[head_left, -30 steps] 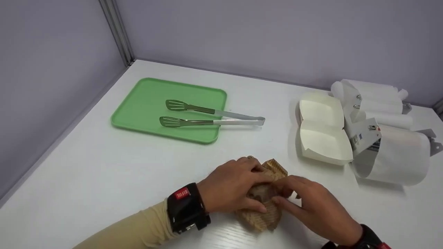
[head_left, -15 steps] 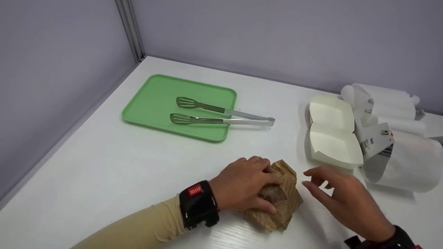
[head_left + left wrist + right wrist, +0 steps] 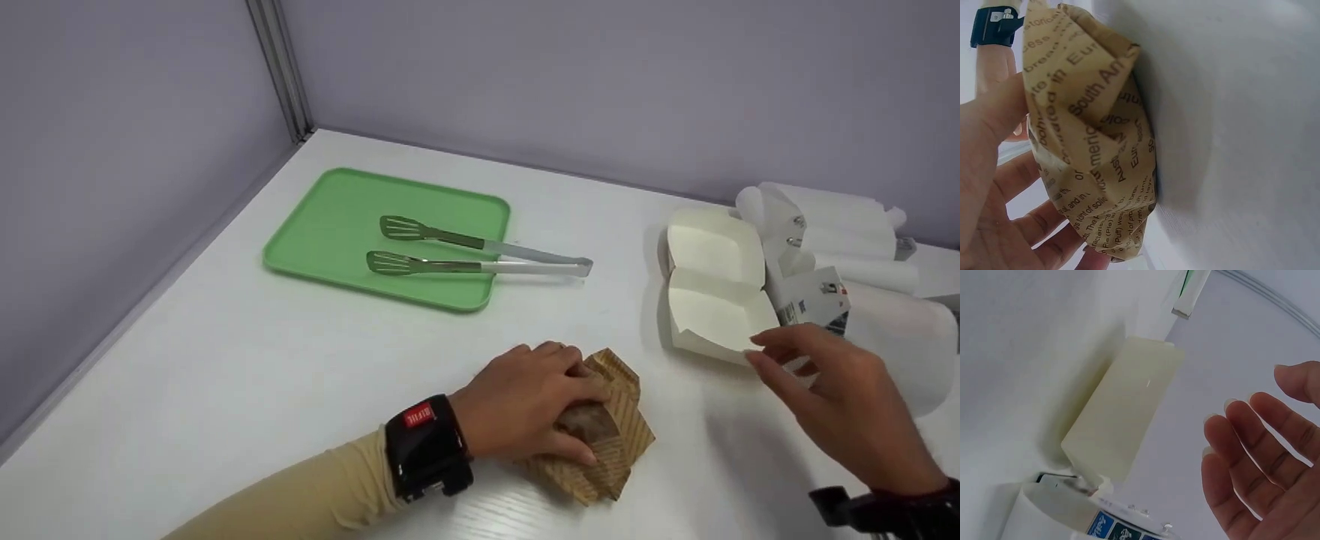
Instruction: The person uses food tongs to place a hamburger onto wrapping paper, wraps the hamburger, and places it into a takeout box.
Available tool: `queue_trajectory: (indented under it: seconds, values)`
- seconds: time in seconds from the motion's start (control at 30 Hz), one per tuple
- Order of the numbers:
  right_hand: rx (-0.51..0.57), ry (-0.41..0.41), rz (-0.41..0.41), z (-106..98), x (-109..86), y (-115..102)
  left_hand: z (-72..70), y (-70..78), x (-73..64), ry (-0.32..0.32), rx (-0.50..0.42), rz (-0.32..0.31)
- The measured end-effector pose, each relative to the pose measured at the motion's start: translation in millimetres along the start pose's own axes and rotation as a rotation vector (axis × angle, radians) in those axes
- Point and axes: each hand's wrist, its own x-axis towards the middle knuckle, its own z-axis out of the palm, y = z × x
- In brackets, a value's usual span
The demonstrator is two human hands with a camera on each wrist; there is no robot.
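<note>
A parcel of brown printed paper lies on the white table in the head view, folded with pointed corners and a dark stained patch on top. My left hand grips it from above, fingers over the far side and thumb on the near side. In the left wrist view the wrapped parcel shows lines of print; its contents are hidden. My right hand hovers empty at the near right corner of an opened white paper takeout box, fingers loosely bent. The right wrist view shows that hand beside the box.
Metal tongs with slotted ends lie partly across a green tray at the back left. Rolls of white paper on holders crowd the right side, close against the box. Grey walls bound the table behind and at left.
My right hand has let go of the parcel and moved right and away to the white box. My left hand stays on the parcel. The head view has shifted slightly.
</note>
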Motion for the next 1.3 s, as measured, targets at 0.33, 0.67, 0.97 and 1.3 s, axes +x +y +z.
queue_trajectory:
  seconds: [0.33,0.67,0.97,1.3]
  values:
    - [-0.056,0.112,0.098,-14.0,9.7,22.9,1.4,-0.8,-0.5,0.007,-0.007,0.012]
    - [-0.136,0.261,0.278,-18.2,16.8,38.5,3.0,-3.7,-6.7,0.015,-0.042,0.038]
    - [-0.139,0.256,0.306,-18.3,18.7,57.6,1.3,-4.3,-14.8,0.005,-0.054,0.031]
    - [-0.127,0.113,0.315,-12.7,18.7,66.3,-0.5,-8.0,-23.7,0.0,-0.085,0.031]
